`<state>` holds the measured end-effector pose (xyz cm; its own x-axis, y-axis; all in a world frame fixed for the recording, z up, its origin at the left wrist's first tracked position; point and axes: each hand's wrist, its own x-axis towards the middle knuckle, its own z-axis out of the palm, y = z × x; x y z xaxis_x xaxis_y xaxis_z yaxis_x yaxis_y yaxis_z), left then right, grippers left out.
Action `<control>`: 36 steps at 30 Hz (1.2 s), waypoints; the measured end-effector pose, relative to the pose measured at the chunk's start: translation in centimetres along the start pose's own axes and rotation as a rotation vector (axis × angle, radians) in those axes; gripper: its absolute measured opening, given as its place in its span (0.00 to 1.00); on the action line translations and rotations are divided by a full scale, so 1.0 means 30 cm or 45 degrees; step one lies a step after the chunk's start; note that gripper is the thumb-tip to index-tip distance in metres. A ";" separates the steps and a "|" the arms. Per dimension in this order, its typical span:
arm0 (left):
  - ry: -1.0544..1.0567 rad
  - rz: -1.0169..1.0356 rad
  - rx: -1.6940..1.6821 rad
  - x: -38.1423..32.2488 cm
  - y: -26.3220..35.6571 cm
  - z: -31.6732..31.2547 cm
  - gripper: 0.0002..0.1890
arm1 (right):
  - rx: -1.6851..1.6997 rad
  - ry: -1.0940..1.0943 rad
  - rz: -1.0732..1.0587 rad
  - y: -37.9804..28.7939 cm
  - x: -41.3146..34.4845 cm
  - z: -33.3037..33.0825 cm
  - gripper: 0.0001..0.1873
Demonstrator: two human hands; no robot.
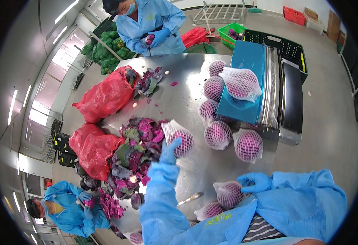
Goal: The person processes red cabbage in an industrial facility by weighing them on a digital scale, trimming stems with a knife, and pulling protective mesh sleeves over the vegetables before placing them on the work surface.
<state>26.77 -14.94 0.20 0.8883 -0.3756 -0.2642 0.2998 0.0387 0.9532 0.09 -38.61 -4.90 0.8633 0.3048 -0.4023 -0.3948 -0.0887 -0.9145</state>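
In blue gloves, my left hand [168,153] grips a red cabbage in a white foam net [183,142], held above the steel table's left middle. My right hand [255,182] has its thumb and fingers apart with nothing visible between them. Just left of it rests another netted cabbage [228,195]; whether the fingertips touch it is unclear. A further netted cabbage [213,211] lies against my smock. A knife [189,199] lies between my forearms. Several netted cabbages [218,134] stand beyond, at the right side of the table.
A netted cabbage [241,84] lies on a blue-topped machine [248,55]. Trimmed leaves [134,153] and two red mesh sacks [105,95] occupy the left. Across the steel table [179,104], one person [151,27] handles a cabbage; another person [71,211] does likewise at left.
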 end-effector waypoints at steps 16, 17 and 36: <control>-0.070 -0.034 1.114 0.753 0.030 0.152 0.42 | 0.198 -0.142 0.396 0.091 0.049 -0.039 0.26; -0.076 -0.017 1.092 0.760 0.008 0.149 0.45 | 0.176 -0.146 0.387 0.091 0.051 -0.040 0.25; 0.151 -0.059 0.638 0.370 0.034 0.193 0.53 | -0.178 -0.378 0.020 -0.020 0.116 0.015 0.55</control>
<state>34.93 -24.43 -0.91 0.9200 -0.2581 -0.2948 0.1619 -0.4349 0.8858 3.19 -37.05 -5.73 0.7201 0.5636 -0.4049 -0.3428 -0.2184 -0.9137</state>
